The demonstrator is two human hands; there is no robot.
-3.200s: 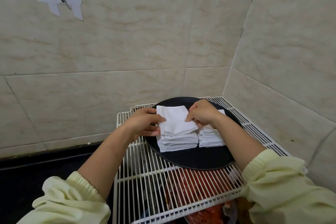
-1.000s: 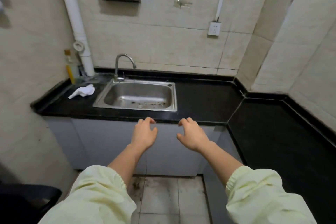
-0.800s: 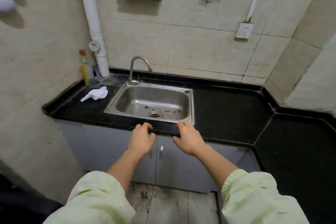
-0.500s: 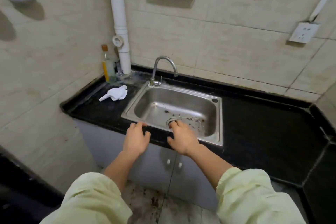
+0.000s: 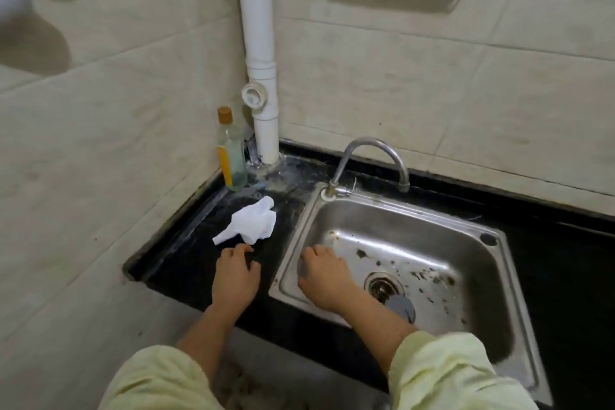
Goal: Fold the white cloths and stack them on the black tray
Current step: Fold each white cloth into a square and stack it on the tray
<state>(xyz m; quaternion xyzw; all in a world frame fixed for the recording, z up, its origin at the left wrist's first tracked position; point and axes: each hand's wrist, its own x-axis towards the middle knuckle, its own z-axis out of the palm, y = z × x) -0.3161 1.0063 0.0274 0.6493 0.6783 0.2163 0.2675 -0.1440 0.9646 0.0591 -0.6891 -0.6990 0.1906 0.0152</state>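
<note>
Crumpled soft cloth (image 5: 250,224) on glossy black counter (image 5: 196,243); stained brushed-steel sink (image 5: 416,220)

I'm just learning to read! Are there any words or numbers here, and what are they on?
No text can be read here.
Bottle: it has a yellow label strip, but any print on it is too small and blurred to read.
White cloth, sink, tap and white pipe: no words, numbers or signs show on them.

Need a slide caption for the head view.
Left hand by crumpled white cloth on black countertop; right hand over stainless steel sink.
</note>
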